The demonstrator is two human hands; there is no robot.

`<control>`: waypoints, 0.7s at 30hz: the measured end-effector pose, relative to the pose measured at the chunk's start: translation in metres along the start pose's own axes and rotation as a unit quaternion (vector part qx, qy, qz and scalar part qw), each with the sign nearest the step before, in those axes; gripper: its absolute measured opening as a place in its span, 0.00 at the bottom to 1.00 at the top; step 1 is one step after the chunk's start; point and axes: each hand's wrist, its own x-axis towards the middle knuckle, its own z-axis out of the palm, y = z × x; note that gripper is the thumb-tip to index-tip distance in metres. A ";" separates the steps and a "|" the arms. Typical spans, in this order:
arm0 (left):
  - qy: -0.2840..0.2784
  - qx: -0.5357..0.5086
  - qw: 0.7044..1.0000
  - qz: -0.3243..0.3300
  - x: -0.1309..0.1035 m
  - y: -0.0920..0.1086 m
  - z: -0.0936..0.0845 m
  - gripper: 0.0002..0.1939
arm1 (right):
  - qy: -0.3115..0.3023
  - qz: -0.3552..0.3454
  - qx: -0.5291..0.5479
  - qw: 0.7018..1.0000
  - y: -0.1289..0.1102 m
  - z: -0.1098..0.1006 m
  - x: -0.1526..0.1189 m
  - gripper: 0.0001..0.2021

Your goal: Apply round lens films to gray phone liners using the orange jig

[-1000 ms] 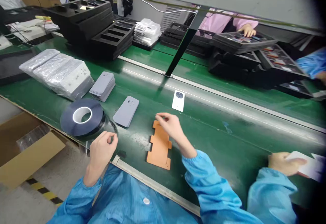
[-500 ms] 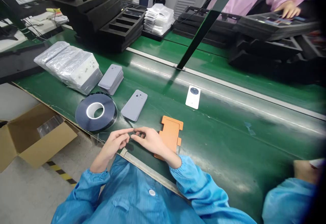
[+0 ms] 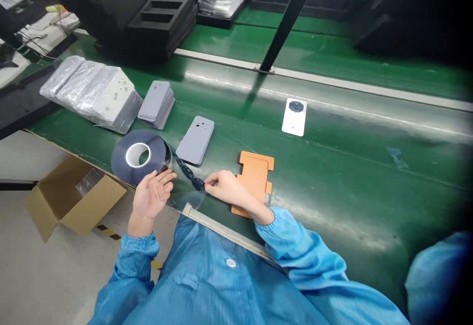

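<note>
I can read no writing from here. The right hand pinches a glossy clear strip with dark ovals, its end by the orange plate; the left hand, open, is beside the roll.

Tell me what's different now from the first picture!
The right hand moved left from the far end of the orange plate and now pinches the strip of dark discs coming off the film roll. The left hand opened up beside the roll. The plate, grey panels and white panel stayed put.
</note>
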 end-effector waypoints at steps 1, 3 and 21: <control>0.012 -0.010 1.000 0.010 0.001 0.001 -0.003 0.18 | 0.002 0.002 0.000 1.000 0.002 0.000 0.000 0.12; 0.037 0.001 0.998 0.049 0.004 0.001 -0.009 0.16 | 0.004 0.005 0.006 1.000 0.004 0.001 0.001 0.11; -0.015 0.551 0.747 0.372 0.003 -0.062 0.014 0.07 | -0.010 -0.061 0.142 0.988 0.009 0.010 0.009 0.13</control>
